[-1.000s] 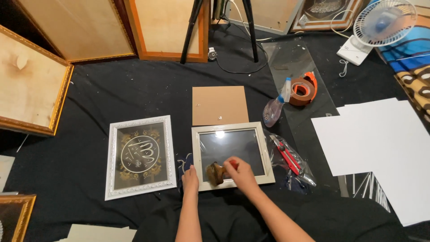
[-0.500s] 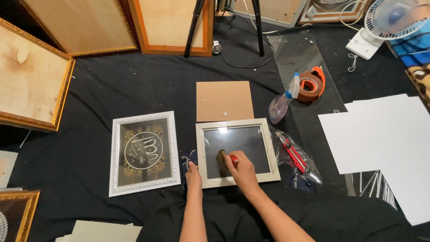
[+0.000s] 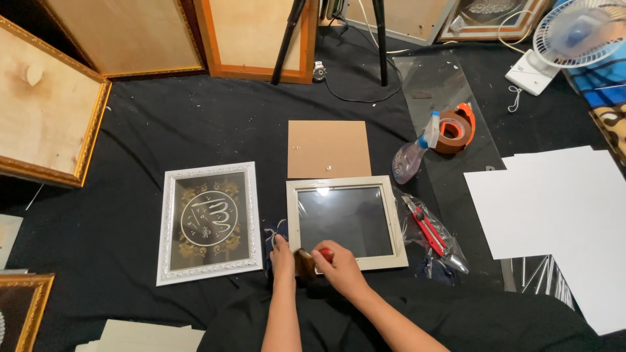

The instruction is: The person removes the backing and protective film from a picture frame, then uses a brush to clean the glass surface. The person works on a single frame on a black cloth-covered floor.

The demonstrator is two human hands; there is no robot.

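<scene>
Below, on a black cloth [image 3: 163,130] spread over the floor, lies a square picture frame [image 3: 346,223] with a pale, off-white border and a dark, glossy pane that throws back a small patch of light near its far edge. At the frame's near left corner, the right hand [image 3: 338,263] is closed around a small red-handled tool [image 3: 324,253] and holds it against a brownish pad [image 3: 304,262] at the frame's near rail. The left hand [image 3: 282,255] rests just left of it, fingers pressed flat on the cloth beside the frame's left rail, gripping nothing. A brown backing board [image 3: 328,148] lies touching the frame's far edge. To the left sits a white ornate frame [image 3: 210,221] holding a round gold-and-white design. To the right, a red cutter [image 3: 428,228] rests on clear plastic, with a spray bottle [image 3: 413,154] and an orange tape dispenser [image 3: 455,128] farther off, and white sheets [image 3: 554,208] at the far right.
</scene>
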